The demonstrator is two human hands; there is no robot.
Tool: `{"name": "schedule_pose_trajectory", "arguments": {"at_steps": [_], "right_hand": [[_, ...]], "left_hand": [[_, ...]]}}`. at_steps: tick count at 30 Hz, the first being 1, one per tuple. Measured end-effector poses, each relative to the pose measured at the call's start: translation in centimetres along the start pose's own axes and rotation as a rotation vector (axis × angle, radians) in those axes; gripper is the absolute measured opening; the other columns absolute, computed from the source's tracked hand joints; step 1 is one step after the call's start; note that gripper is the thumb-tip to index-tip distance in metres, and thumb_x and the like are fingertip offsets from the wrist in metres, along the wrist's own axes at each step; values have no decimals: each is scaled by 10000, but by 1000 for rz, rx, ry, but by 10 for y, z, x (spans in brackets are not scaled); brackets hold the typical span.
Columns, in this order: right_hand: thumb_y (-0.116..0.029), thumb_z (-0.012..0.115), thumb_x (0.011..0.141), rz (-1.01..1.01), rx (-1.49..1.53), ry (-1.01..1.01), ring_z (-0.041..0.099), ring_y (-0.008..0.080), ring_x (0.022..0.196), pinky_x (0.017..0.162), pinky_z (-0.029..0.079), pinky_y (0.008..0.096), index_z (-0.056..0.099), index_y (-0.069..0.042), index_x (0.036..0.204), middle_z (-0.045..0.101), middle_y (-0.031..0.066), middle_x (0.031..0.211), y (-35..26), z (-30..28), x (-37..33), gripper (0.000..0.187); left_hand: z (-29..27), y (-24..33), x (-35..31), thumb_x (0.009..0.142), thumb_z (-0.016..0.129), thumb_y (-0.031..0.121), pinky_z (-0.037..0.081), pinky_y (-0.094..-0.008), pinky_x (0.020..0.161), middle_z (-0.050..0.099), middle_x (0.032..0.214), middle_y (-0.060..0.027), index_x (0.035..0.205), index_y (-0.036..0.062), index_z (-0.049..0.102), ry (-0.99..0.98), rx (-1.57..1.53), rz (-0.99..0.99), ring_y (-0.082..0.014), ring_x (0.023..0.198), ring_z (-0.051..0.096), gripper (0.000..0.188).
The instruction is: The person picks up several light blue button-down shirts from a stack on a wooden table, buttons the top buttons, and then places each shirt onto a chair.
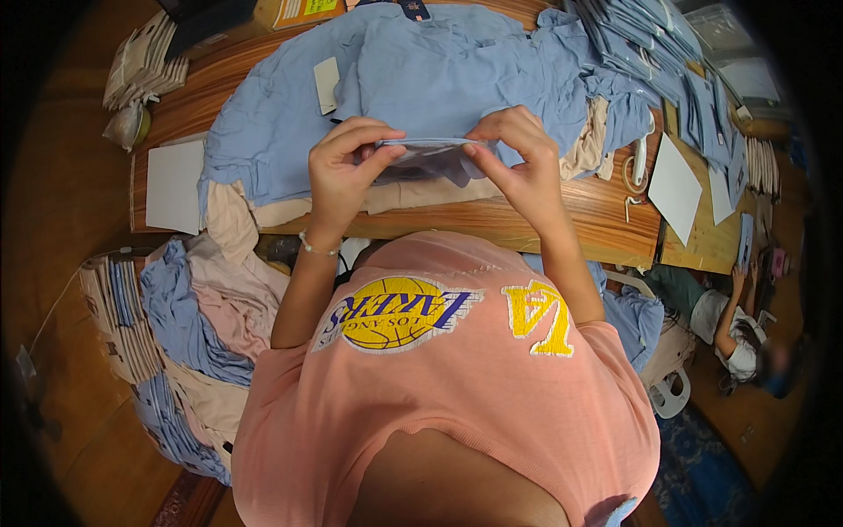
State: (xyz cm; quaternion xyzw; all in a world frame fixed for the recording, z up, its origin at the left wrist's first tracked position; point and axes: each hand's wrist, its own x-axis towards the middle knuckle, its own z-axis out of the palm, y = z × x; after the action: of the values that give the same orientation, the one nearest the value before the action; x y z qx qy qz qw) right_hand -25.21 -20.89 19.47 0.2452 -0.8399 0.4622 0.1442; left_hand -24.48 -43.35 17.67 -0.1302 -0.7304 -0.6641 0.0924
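Head view. Left hand [344, 167] and right hand [518, 158] both pinch a flat clear packet [426, 151] holding folded blue cloth — raised above the near edge of the wooden table [562, 220]. Behind it, soft light-blue shirts [421, 70] over beige fabric cover the middle. White card [174, 184] at the left edge; stacked packets [650, 44] crowd the far right corner — little bare wood.

Flat clear packet [421, 151] pinched between left hand [344, 167] and right hand [520, 158], stack of blue flat packets [654, 53] far right on table, white tag [326, 84] on blue cloth, yellow-orange box [299, 10] at top edge.
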Motion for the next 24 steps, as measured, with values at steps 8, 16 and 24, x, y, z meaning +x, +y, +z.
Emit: {"name": "schedule_pose_trajectory", "arguments": {"at_steps": [8,16,24], "right_hand": [[-106,706,703,-37,-58,18,547,190,812,766,355,316,654,-70,769,626,13,806,1,2,-3,91],[-115,710,703,-33,-72,32,545,188,810,759,355,314,662,-83,773,624,8,799,2,4,-7,91],[-111,714,698,-18,-63,35,549,188,802,770,362,315,659,-79,762,625,9,795,4,3,-9,89]], "left_hand": [[-8,-1,1,709,690,-101,414,-196,682,568,959,-54,889,-28,690,-87,26,-41,-98,829,525,195],[-7,0,2,707,720,-38,387,-181,620,583,917,-19,889,13,710,-74,0,-97,-60,749,491,188],[-4,4,1,737,682,-63,372,-193,673,590,928,-40,907,-9,692,-119,54,-24,-76,792,494,178]]}}
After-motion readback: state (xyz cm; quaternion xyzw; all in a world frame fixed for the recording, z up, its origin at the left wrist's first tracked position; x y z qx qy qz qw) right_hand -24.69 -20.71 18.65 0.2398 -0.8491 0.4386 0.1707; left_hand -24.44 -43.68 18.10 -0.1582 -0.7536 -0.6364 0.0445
